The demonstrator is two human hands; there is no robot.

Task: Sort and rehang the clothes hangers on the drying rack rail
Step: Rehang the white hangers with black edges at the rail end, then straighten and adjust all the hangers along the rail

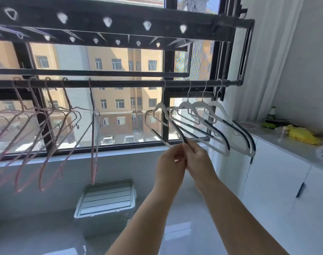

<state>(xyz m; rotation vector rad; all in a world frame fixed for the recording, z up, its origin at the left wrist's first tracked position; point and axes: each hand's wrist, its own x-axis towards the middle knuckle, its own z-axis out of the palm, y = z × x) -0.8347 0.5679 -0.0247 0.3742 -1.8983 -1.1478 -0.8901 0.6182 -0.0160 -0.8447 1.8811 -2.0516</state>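
Grouping the hangers by kind looks like the step in hand: the pink hangers (94,144) hang along the left of the rail (120,83), the other white hangers (201,104) crowd its right end, and the white hanger (161,105) nearest the gap hangs by its hook from the rail, swung towards the person. The left hand (170,161) and right hand (199,159) meet at its near lower tip, the fingers of both curled in a pinch on it, though exactly which fingers touch it is hard to tell. The next move, I judge, calls for sliding the hook right along the rail, or lifting it clear, without snagging the neighbour just beside it. Below lies a pale glossy floor (46,236) with a lidded storage box (105,197) under the window. At right a white cabinet (272,181) with a grey counter (289,146) carries a yellow bag (302,136) and a bottle (272,112), with a curtain (263,61) behind.
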